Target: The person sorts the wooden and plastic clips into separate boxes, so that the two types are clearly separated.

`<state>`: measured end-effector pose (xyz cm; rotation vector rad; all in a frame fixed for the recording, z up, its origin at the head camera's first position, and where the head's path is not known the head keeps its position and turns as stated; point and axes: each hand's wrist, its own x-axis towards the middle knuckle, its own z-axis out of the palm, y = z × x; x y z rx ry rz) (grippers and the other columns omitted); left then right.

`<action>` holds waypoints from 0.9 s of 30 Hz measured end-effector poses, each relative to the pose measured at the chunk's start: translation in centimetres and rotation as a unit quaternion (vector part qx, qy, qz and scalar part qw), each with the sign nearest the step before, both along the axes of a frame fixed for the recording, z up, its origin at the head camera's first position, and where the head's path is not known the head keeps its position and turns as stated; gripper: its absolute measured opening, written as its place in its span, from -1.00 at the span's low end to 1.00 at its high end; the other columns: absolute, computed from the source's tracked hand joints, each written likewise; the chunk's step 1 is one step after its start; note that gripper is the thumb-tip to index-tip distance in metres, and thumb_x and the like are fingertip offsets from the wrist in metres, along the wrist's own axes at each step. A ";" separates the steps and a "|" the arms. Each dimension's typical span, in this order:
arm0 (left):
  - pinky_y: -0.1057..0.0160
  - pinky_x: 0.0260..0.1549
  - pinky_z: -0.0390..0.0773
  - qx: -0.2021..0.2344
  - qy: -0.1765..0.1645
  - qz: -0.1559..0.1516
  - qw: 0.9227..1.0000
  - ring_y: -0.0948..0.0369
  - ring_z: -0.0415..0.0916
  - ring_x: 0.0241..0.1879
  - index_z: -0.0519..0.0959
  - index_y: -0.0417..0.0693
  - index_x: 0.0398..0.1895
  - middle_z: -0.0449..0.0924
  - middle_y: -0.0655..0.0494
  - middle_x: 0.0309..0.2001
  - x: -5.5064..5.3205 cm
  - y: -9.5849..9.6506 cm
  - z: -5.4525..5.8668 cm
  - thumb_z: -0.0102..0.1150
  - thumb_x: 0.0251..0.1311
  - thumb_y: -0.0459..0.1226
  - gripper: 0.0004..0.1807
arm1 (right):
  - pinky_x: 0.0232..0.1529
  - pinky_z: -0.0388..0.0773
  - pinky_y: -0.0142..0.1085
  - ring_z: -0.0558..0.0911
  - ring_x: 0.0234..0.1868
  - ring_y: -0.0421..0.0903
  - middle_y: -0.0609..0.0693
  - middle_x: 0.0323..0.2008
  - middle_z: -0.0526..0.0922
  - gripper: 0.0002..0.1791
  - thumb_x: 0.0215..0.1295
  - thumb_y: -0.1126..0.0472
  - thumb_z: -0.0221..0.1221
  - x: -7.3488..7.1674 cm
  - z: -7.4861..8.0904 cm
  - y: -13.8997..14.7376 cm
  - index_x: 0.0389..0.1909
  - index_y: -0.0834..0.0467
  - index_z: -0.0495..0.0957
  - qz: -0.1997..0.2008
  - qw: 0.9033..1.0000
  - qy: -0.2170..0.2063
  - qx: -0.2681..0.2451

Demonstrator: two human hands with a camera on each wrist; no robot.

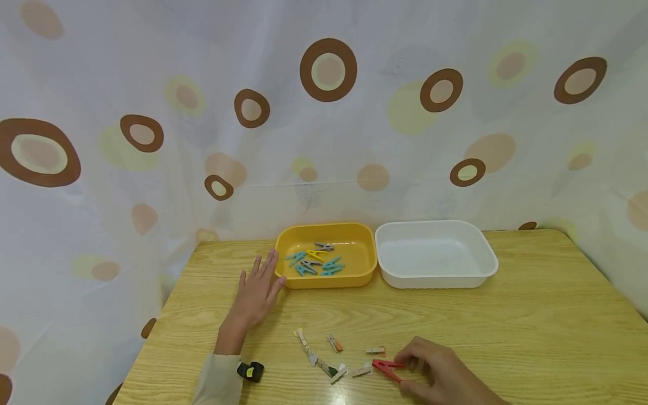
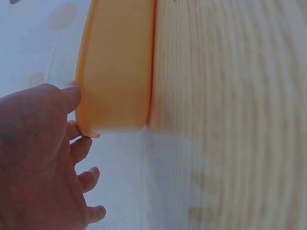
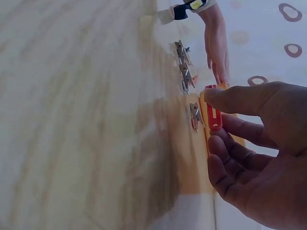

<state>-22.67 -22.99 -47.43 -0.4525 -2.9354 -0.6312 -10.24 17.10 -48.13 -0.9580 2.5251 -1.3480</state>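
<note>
My right hand (image 1: 437,368) pinches a red plastic clothespin (image 1: 387,368) between thumb and fingers at the table's front. In the right wrist view the same red clothespin (image 3: 213,109) shows end-on between the fingertips. Left of it lie several small wooden clothespins, among them one with an orange end (image 1: 334,342). My left hand (image 1: 255,295), fingers extended, touches the left end of a yellow tray (image 1: 334,281). The left wrist view has the thumb and a finger at the tray's rim (image 2: 82,103). Several blue, grey and yellow clothespins (image 1: 315,255) lie inside that tray.
A white tray (image 1: 435,281) stands right of the yellow one, close beside it at the table's back. Behind the wooden table (image 1: 547,315) hangs a patterned curtain (image 1: 374,135). A black strapped device (image 1: 250,371) is at my left wrist.
</note>
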 end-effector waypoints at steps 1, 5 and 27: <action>-0.51 0.36 -0.12 0.002 0.001 0.000 1.000 -0.22 -0.12 0.58 -0.03 -0.13 0.66 -0.05 -0.04 0.63 0.0 0.0 0.0 -0.17 0.63 0.02 -0.27 | -0.28 0.59 -0.36 0.56 -0.25 -0.31 -0.21 -0.17 0.65 -0.74 0.28 0.09 0.44 -0.1 0.1 0.0 -0.07 0.01 0.65 -0.003 1.000 0.008 0.000; -0.51 0.37 -0.13 0.002 -0.005 0.000 1.000 -0.21 -0.13 0.59 -0.04 -0.11 0.67 -0.06 -0.02 0.64 0.1 -0.1 -0.1 -0.19 0.63 0.04 -0.26 | -0.26 0.61 -0.35 0.58 -0.24 -0.30 -0.18 -0.17 0.68 -0.73 0.26 0.13 0.46 -0.3 0.5 -0.1 -0.08 0.00 0.64 -0.013 0.999 0.046 0.002; -0.48 0.39 -0.13 -0.007 -0.007 0.004 1.000 -0.20 -0.15 0.59 -0.07 -0.10 0.67 -0.08 -0.01 0.64 0.1 0.0 0.0 -0.19 0.64 0.02 -0.26 | -0.33 0.65 -0.28 0.66 -0.27 -0.16 -0.19 -0.21 0.72 -0.63 0.05 0.34 0.54 -3.5 2.6 -1.8 -0.14 -0.01 0.69 -0.105 0.984 0.143 -0.018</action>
